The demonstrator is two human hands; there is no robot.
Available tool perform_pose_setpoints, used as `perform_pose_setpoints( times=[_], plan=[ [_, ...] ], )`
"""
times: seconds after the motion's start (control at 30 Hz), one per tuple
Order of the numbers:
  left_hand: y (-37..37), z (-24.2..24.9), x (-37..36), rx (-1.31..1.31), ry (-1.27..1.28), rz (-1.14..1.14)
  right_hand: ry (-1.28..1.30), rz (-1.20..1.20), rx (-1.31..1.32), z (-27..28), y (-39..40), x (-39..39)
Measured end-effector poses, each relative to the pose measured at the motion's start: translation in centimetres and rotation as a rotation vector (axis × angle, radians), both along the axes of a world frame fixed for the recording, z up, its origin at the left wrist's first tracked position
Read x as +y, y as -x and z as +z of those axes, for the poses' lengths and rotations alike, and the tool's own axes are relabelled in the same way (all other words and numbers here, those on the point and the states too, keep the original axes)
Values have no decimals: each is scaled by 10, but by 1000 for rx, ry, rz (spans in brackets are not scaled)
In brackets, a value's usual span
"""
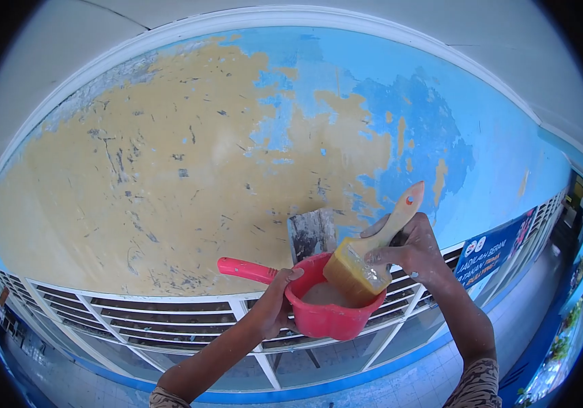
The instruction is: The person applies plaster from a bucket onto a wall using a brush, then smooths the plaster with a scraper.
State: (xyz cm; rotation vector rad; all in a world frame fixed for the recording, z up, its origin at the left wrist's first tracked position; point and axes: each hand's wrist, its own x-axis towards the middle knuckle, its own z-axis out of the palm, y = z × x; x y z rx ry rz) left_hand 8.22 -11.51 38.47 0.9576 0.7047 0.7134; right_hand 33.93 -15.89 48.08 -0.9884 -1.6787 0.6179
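Note:
My left hand [279, 304] is closed around the side of a red plastic dipper [336, 326], its thumb near the base of the red handle [245, 269], which points left. Pale liquid [324, 295] shows inside the dipper. In my right hand [410, 250] is a wide paintbrush [366, 262], gripped at the lower handle, with the handle end up to the right. The brush head is tilted down into the dipper's right side, and its tip is hidden by the rim.
Ahead is a wall [189, 177] with worn tan and blue paint. A grey, dark-stained rectangular patch [312, 233] shows behind the dipper. White slatted window frames [155, 316] run below. A blue banner [492, 251] hangs at right above a tiled floor [434, 370].

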Motion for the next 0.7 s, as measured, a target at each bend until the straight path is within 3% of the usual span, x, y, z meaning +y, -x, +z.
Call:
perform_pose_setpoints(
  times=[0.1, 0.2, 0.27, 0.37, 0.47, 0.57, 0.7],
  plan=[
    [1, -3, 1, 21, -17, 22, -53, 32, 262, -7, 3, 3],
    [4, -1, -3, 29, -14, 2, 26, 34, 102, -5, -4, 8],
    [5, 1, -5, 40, -23, 17, 67, -6, 206, 0, 1, 3],
    [6, -2, -4, 59, -37, -2, 83, 41, 71, -9, -3, 12],
    [6, -3, -3, 48, -34, 0, 15, 35, 283, -6, 3, 4],
    [7, -6, -3, 74, -49, 5, 88, 52, 88, -16, -5, 15],
    [7, -6, -4, 74, -35, 16, 9, 44, 287, -16, -2, 12]
  ],
)
